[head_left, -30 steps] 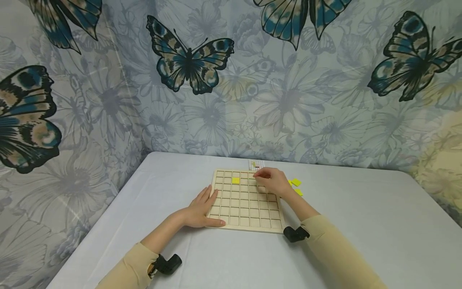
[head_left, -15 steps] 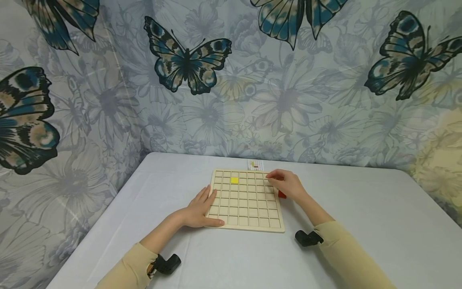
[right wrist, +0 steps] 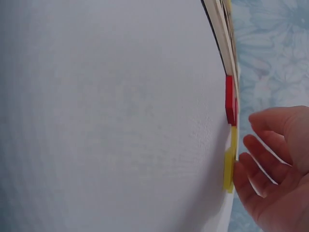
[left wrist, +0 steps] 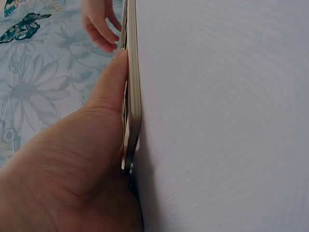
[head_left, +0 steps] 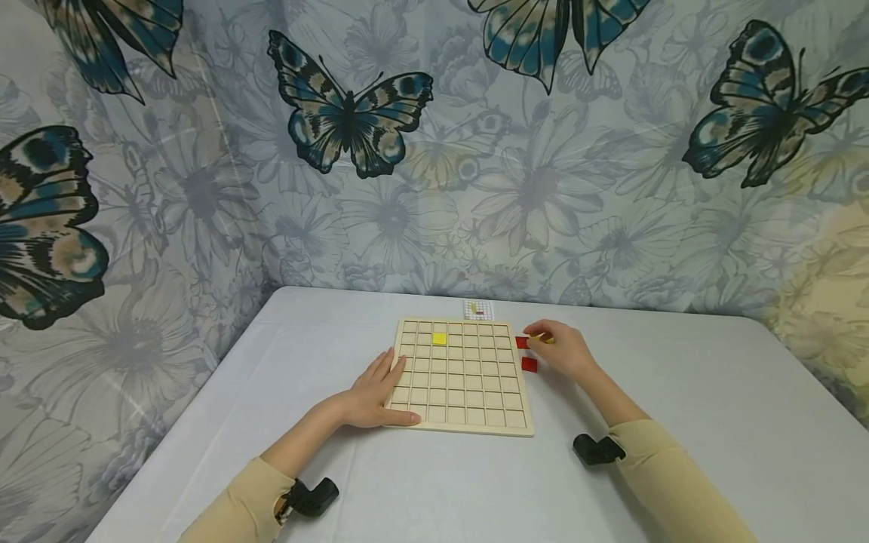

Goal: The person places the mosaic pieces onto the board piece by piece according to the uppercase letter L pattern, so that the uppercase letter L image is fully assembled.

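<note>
A pale wooden board [head_left: 459, 403] with a square grid lies on the table. One yellow tile [head_left: 440, 339] sits in a cell of its second row from the back. My left hand [head_left: 366, 398] rests with straight fingers on the board's left edge, its thumb [left wrist: 107, 84] over the near corner. Beyond the board's right side, my right hand [head_left: 563, 351] hovers over loose tiles. In the right wrist view its fingers are loosely bent, thumb apart, and hold nothing visible. A red tile [right wrist: 229, 99] and a yellow tile [right wrist: 228, 170] lie near them; the hand hides others in the head view.
A small printed grid card [head_left: 478, 310] lies just behind the board. Another red tile [head_left: 529, 365] is beside the board's right edge. The white-covered table [head_left: 434, 490] meets a butterfly-patterned cloth wall [head_left: 543, 188]. A black wrist camera [head_left: 597, 449] sits on the right sleeve.
My right hand has moved right from the board's far right part to over the loose tiles. Two red tiles now show; the yellow ones are mostly covered. My left hand stays put.
</note>
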### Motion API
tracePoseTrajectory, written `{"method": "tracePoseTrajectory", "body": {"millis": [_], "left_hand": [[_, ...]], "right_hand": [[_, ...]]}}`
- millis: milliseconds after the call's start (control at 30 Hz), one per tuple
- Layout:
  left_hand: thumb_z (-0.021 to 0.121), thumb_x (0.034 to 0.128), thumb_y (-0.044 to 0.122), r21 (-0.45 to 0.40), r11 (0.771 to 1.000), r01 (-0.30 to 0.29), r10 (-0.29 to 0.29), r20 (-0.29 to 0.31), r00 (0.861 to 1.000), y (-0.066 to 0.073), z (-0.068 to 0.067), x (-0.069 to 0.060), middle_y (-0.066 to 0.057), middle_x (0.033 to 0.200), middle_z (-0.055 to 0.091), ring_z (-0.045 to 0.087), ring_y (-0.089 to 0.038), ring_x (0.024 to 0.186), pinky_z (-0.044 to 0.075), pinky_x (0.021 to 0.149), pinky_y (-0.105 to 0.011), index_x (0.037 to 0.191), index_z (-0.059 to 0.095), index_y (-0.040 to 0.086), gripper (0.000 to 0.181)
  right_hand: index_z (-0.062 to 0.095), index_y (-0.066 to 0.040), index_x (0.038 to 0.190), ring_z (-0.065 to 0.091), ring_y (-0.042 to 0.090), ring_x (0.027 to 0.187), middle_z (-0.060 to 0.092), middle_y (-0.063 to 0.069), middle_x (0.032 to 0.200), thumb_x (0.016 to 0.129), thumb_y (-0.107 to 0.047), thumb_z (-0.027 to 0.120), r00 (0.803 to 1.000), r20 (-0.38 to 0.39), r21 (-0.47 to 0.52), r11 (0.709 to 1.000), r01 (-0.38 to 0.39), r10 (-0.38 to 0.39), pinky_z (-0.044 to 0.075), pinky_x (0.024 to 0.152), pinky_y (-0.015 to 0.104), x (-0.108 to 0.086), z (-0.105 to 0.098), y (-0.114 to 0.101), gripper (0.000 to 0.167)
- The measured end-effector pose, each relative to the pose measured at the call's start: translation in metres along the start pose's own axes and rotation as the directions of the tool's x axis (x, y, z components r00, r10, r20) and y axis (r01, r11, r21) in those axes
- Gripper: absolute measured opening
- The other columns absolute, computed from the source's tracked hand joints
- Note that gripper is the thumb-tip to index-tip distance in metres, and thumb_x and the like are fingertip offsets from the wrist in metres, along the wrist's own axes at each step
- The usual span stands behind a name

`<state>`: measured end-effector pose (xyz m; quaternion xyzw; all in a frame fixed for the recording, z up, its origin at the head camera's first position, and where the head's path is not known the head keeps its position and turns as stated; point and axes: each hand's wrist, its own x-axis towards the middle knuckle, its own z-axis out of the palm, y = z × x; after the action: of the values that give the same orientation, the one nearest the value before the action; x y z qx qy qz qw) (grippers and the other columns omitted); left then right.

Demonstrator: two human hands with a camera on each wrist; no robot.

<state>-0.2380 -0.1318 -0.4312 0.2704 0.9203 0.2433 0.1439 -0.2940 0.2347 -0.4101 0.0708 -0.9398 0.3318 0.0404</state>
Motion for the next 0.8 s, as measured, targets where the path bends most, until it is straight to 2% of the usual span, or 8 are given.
{"method": "tracePoseTrajectory", "body": {"millis": [200, 400, 600, 800], "left_hand": [[0.062, 0.084, 0.066, -0.029, 1.0, -0.004, 0.004, 0.0, 1.0, 0.0031, -0.0018, -0.0014, -0.024, 0.159, -0.011, -0.013, -0.037, 0.146, 0.003, 0.114, -0.058, 0.155, 0.004, -0.001, 0.113], [0.06, 0.0846, 0.067, -0.024, 1.0, -0.012, 0.012, 0.002, 1.0, 0.0048, -0.003, -0.0029, -0.025, 0.159, -0.01, -0.012, -0.038, 0.146, 0.003, 0.113, -0.059, 0.155, 0.005, -0.002, 0.113], [0.062, 0.0846, 0.064, -0.027, 1.0, 0.0, 0.0, 0.002, 1.0, 0.0048, -0.003, -0.0021, -0.024, 0.159, -0.01, -0.012, -0.038, 0.146, 0.004, 0.113, -0.059, 0.155, 0.005, -0.001, 0.112], [0.064, 0.0858, 0.06, -0.008, 1.0, 0.021, -0.021, 0.009, 1.0, 0.0055, -0.0035, -0.001, -0.023, 0.16, -0.009, -0.011, -0.037, 0.147, 0.006, 0.114, -0.057, 0.156, 0.005, 0.001, 0.109]], "right_hand": [[0.067, -0.001, 0.115, 0.057, 0.035, 0.103, 0.064, 0.018, 0.114, 0.091, -0.012, 0.064, 1.0, 0.013, -0.034, 0.999, 0.004, -0.003, 0.051, 0.078, 0.041, -0.0001, -0.0046, 0.004, 0.026], [0.066, 0.001, 0.115, 0.056, 0.036, 0.102, 0.063, 0.02, 0.116, 0.09, -0.008, 0.064, 0.999, 0.035, -0.065, 0.998, 0.003, -0.001, 0.051, 0.081, 0.044, 0.0, -0.0064, 0.0069, 0.026], [0.066, 0.003, 0.114, 0.056, 0.037, 0.102, 0.062, 0.023, 0.116, 0.09, -0.006, 0.064, 0.999, 0.035, -0.092, 0.996, 0.021, -0.018, 0.048, 0.087, 0.049, 0.001, -0.0074, 0.0087, 0.026], [0.066, 0.003, 0.113, 0.055, 0.035, 0.098, 0.063, 0.022, 0.114, 0.089, -0.007, 0.066, 0.999, 0.042, -0.106, 0.994, 0.023, -0.019, 0.047, 0.087, 0.048, -0.0012, -0.0084, 0.0103, 0.027]]}}
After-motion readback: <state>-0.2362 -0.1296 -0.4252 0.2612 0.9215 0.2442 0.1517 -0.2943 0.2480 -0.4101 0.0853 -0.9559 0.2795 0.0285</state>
